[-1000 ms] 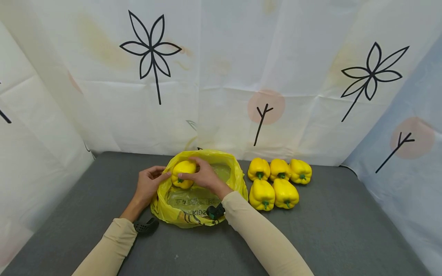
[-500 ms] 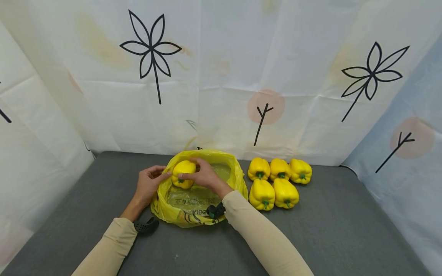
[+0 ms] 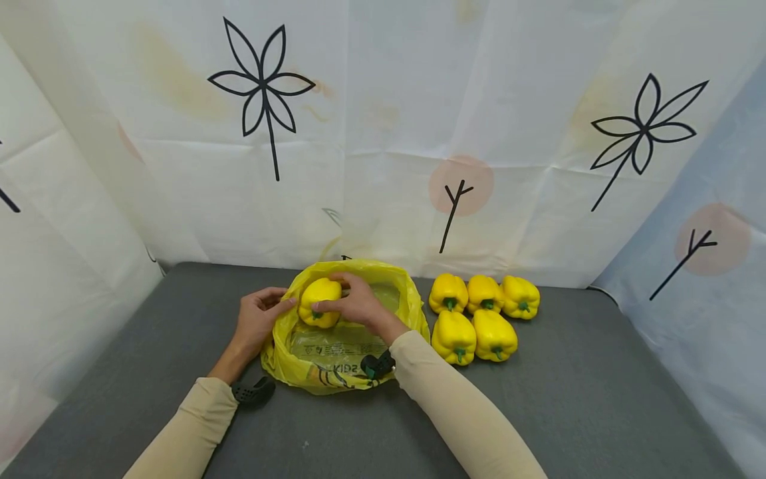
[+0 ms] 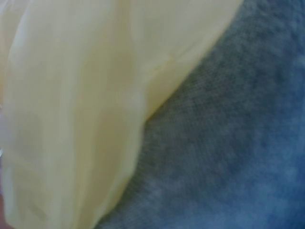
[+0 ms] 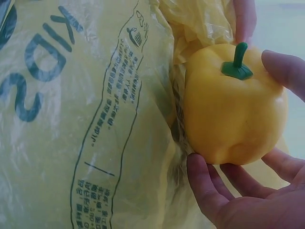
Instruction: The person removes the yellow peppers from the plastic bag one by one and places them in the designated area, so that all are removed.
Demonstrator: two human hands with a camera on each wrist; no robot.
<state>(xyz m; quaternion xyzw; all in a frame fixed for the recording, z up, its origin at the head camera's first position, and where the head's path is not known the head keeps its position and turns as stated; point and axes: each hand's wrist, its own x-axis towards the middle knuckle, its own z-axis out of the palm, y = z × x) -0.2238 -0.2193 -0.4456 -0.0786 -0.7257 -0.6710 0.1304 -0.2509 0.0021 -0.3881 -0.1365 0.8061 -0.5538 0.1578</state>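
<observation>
My right hand point(image 3: 362, 305) grips a yellow bell pepper point(image 3: 320, 301) within the mouth of a yellow plastic bag point(image 3: 413, 306), near its left side. In the right wrist view the thumb lies near the green stem of the bell pepper point(image 5: 228, 109), with the fingers round its far side; the printed bag wall point(image 5: 119, 143) is next to it. At the bag's left rim, my left hand point(image 3: 256, 322) pinches the plastic between thumb and fingers. The left wrist view is blurred and shows mostly the bag's outer side point(image 4: 86, 105).
Several more yellow bell peppers point(image 3: 453, 338) stand in two rows just right of the bag, stems toward me. The dark grey table point(image 3: 574, 406) extends on both sides, with a patterned white cloth point(image 3: 383, 120) hanging behind it.
My right hand and the bell pepper in it have shifted slightly to the right. My left hand keeps its place on the bag rim.
</observation>
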